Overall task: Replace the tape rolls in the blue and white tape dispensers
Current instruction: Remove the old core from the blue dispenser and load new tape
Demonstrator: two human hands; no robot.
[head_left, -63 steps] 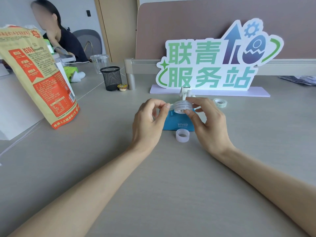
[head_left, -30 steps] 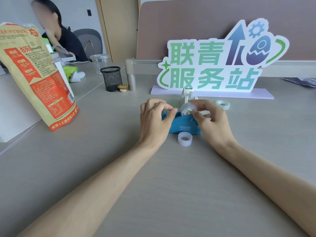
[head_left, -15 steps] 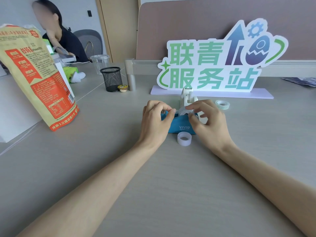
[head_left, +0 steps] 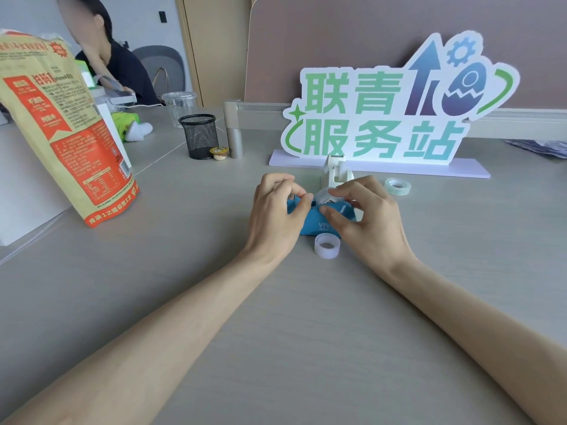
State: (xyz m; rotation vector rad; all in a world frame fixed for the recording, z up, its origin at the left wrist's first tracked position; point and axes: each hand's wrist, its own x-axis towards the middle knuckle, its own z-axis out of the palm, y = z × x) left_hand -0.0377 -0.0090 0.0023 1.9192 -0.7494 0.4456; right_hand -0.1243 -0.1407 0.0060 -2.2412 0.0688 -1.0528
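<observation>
Blue dispenser (head_left: pixel 310 220) is receiving its roll (head_left: pixel 325 196), pinched between both hands' fingertips (head_left: pixel 307 196); white dispenser (head_left: pixel 335 170) beyond them remains unloaded.

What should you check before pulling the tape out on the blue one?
1. Roll sits in the blue dispenser: ok, the tape roll rests in its top.
2. Roll fully seated: cannot tell, fingers hide it.
3. Left hand steadies the dispenser: ok, it rests on the left end.
4. Right hand on the roll: ok, its fingers touch it.
5. Empty ring out of the way: ok, on the desk in front.
6. Spare roll for the white dispenser: ok, beside it.
</observation>
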